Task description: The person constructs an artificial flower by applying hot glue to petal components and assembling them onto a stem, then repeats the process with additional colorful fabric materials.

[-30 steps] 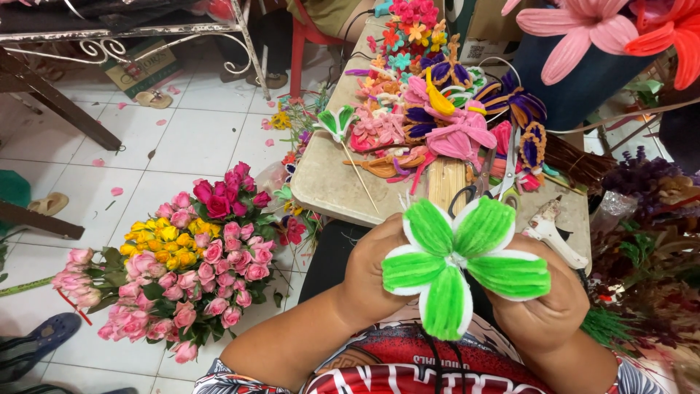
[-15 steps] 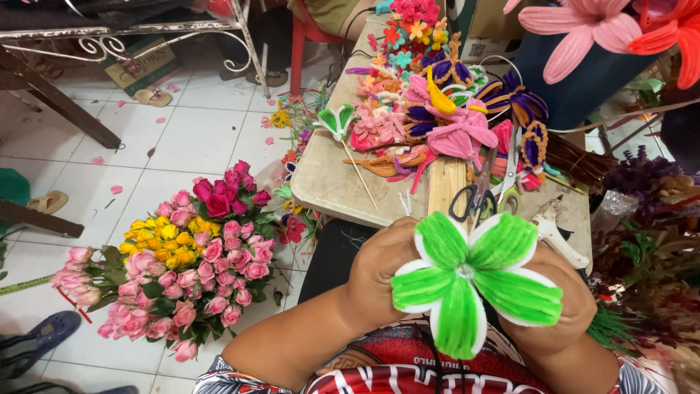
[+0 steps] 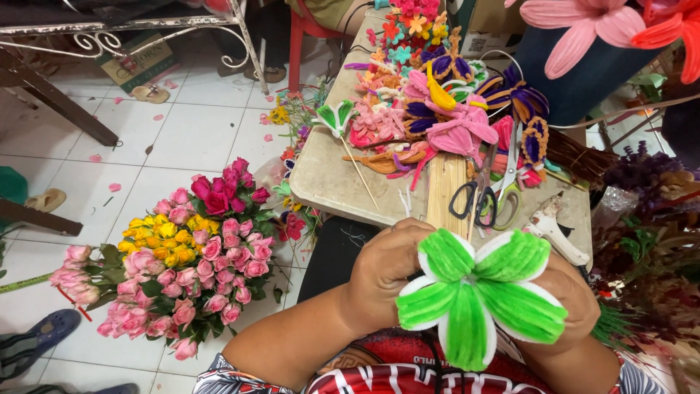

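A green and white pipe-cleaner flower [image 3: 477, 292] with several looped petals faces me, held close to my chest. My left hand [image 3: 383, 268] grips it from the left, fingers curled behind the petals. From the right, my right hand [image 3: 572, 292] closes on it, mostly hidden behind the petals. Just beyond my hands lies the near edge of a small beige table [image 3: 328, 179].
The table carries a heap of pipe-cleaner flowers [image 3: 437, 109], a bundle of wooden sticks [image 3: 445, 190], black-handled scissors [image 3: 474, 197], white pliers [image 3: 550, 226] and a green leaf on a stick [image 3: 339, 124]. Bouquets of pink, red and yellow roses [image 3: 186, 255] lie on the tiled floor at left.
Both hands have shifted the green flower slightly to the right and turned it a little. The view has drifted with it.
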